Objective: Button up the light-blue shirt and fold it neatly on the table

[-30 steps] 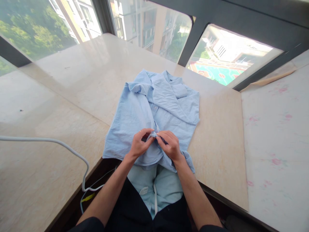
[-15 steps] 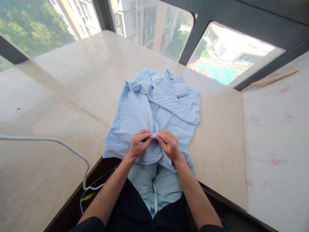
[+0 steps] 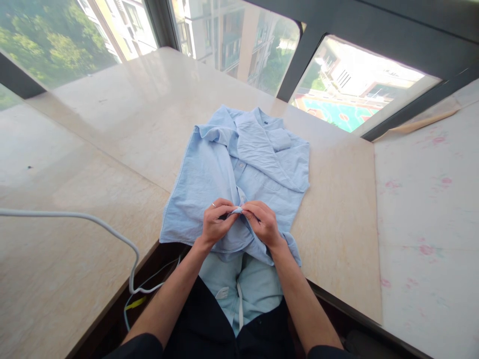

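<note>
The blue shirt (image 3: 202,184) lies on the pale ledge (image 3: 340,214), at twelve o'clock from the person, with a window (image 3: 239,45) beyond. Toward its six o'clock edge, the left hand (image 3: 218,220) and right hand (image 3: 264,220) each pinch its cloth, thumb and fingers closed together. A white cable (image 3: 101,226) runs at nine o'clock.

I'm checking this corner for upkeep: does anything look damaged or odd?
Yes: at the right, below the window frame, the floral wall covering has an uneven tan edge that looks lifted, perhaps peeling. A small dark speck also stands out on the pale sill, left of the shirt; its nature is unclear.
</note>
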The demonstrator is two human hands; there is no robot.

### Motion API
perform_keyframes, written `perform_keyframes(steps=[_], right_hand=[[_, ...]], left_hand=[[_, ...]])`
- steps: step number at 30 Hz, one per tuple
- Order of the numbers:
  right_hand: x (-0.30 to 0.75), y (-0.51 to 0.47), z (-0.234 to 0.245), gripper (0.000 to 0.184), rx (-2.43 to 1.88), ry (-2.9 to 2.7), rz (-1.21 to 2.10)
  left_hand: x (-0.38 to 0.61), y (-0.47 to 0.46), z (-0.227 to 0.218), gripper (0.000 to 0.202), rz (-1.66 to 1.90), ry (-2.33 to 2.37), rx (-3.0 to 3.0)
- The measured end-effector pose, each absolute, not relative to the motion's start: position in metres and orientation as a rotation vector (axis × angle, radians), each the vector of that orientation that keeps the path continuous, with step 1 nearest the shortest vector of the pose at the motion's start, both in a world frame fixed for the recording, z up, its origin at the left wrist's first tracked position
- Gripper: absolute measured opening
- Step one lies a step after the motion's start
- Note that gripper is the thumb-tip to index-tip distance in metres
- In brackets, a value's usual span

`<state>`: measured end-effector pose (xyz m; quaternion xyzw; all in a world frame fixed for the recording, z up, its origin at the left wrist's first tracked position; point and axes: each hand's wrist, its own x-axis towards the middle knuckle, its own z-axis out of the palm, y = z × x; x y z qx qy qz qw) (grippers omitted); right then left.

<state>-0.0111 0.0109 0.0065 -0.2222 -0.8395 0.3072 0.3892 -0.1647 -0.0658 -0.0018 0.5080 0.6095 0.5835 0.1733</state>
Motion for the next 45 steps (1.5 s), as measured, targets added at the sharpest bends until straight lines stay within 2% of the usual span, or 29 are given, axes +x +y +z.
perform_keyframes(steps=[20,30,34,37,40,45], right_hand=[[-0.008,0.007,0.006,0.022,-0.527,-2.102,0.823],[-0.012,0.010,0.005,0.036,-0.676,-2.196,0.848],[-0.012,0.010,0.005,0.023,-0.688,-2.170,0.848],[-0.006,0.008,0.004,0.014,-0.793,-2.011,0.872],[0.005,0.007,0.004,0.012,-0.971,-1.711,0.894],[0.018,0.004,0.006,0.014,-1.088,-1.445,1.038]], left_hand=[[-0.167,-0.063,-0.006,0.004,1.750,1.665,1.489],[-0.173,-0.067,-0.013,0.028,1.646,1.586,1.581],[-0.173,-0.069,-0.009,0.034,1.630,1.573,1.471],[-0.174,-0.069,-0.005,0.027,1.638,1.587,1.432],[-0.176,-0.068,-0.004,0.016,1.635,1.594,1.407],[-0.179,-0.067,0.000,0.014,1.555,1.600,1.354]])
